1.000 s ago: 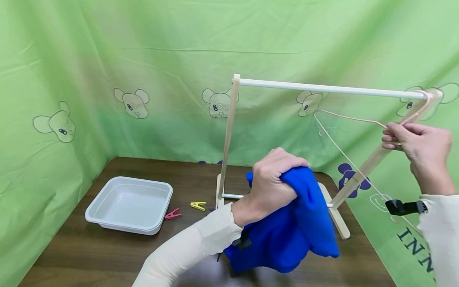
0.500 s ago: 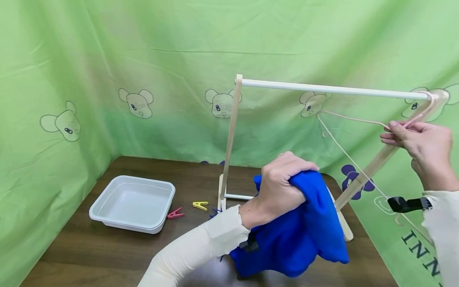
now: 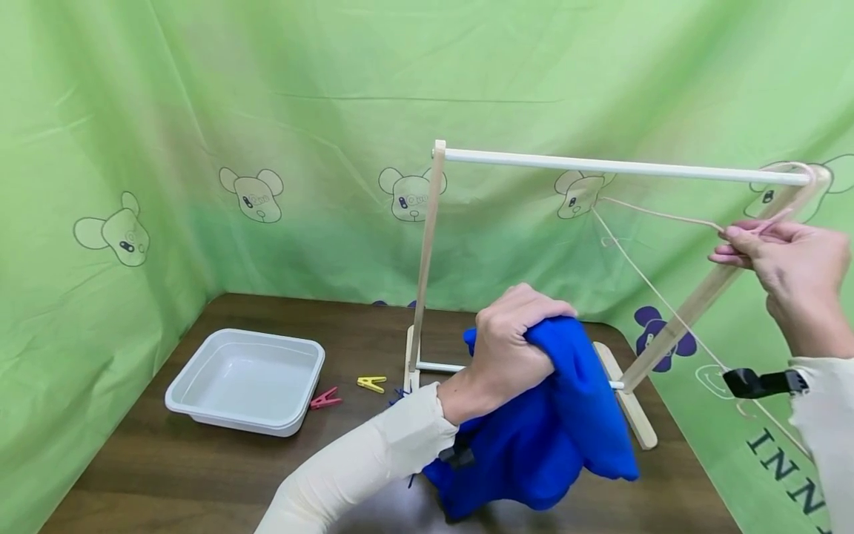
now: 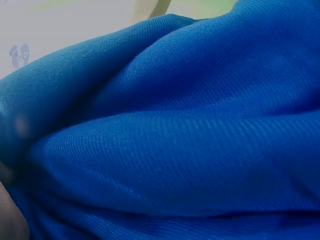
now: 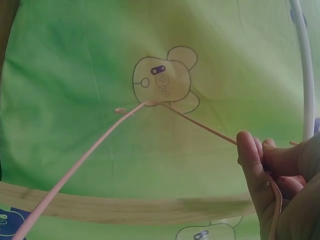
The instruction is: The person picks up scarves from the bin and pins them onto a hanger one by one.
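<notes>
A bunched blue cloth (image 3: 527,452) hangs from my left hand (image 3: 510,348), whose fingers grip its upper edge in front of the rack. Its folds fill most of the left wrist view. At the rack's right end, my right hand (image 3: 787,256) pinches a thin pink clothes hanger (image 3: 657,215) below its hook. The hook curves over the right end of the white top rail (image 3: 600,169). In the right wrist view the hanger (image 5: 82,160) spreads out from the pinching fingers (image 5: 250,160), with the wooden upright (image 5: 125,202) below it.
A white plastic basin (image 3: 243,386) stands at the left on the brown table (image 3: 200,475). Between basin and rack lie a red clothespin (image 3: 325,398) and a yellow clothespin (image 3: 371,383). The rack's wooden feet (image 3: 630,408) stand on the table. Green curtain (image 3: 320,67) encloses the back and sides.
The hanger's hook has shifted slightly right and up at the rail's end, with my right hand still pinching it. The left hand and blue cloth have barely moved.
</notes>
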The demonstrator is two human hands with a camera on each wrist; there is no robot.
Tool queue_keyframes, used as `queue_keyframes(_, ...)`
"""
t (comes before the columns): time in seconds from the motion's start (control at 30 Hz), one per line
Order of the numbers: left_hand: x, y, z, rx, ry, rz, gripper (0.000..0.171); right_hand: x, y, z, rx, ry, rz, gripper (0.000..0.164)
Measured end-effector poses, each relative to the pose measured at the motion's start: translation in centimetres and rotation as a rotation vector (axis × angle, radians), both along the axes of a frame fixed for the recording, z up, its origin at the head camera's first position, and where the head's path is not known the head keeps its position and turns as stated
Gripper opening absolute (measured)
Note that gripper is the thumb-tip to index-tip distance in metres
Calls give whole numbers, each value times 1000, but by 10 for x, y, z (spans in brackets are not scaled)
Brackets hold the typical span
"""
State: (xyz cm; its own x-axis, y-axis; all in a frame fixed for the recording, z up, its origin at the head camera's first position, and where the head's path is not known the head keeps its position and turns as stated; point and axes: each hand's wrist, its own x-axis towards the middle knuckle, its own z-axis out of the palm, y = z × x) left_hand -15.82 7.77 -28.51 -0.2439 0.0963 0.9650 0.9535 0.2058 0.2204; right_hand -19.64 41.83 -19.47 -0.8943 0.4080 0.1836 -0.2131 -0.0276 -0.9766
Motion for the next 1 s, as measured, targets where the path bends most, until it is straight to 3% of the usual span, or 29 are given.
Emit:
queue_keyframes(0.3, -4, -4, -1, 12, -5, 12, 20, 11, -12, 2, 12, 95, 48, 15)
queue_keyframes(0.57, -8, -6, 3, 25, -15, 12, 20, 25, -22, 1, 75, 99, 77, 14)
queue_keyframes(1.0, -14, -6, 4, 13, -43, 10, 20, 34, -39, -9, 30, 181, 100, 21)
